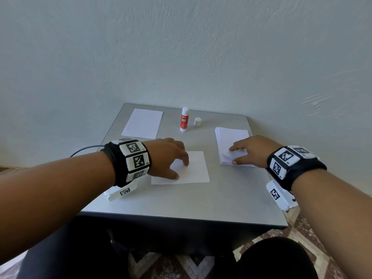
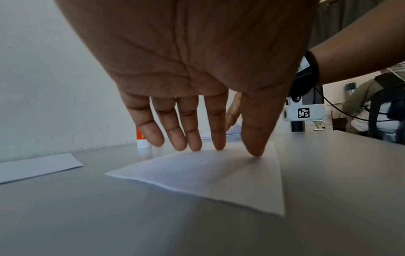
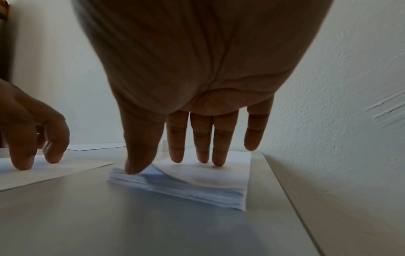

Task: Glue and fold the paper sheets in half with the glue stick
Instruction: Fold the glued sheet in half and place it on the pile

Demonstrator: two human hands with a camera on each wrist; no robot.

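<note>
Paper lies in three places on the grey tabletop [image 1: 181,202]. My left hand [image 1: 168,156] rests with straight fingertips [image 2: 218,143] and thumb on a single sheet [image 1: 193,170] in front of me, pressing it flat and gripping nothing. My right hand [image 1: 251,149] is spread over the stack of sheets [image 1: 231,135] on my right, fingers straight on the top sheet; the thumb [image 3: 140,155] touches the stack's near left corner, where the top sheet curls up a little. I cannot tell whether the thumb is under that sheet. Neither hand holds anything. At the far left lies another sheet [image 1: 143,122], apart from both hands. The glue stick [image 1: 184,119] stands upright near the far edge, uncapped, with its white cap [image 1: 197,121] standing just beside it on the right.
</note>
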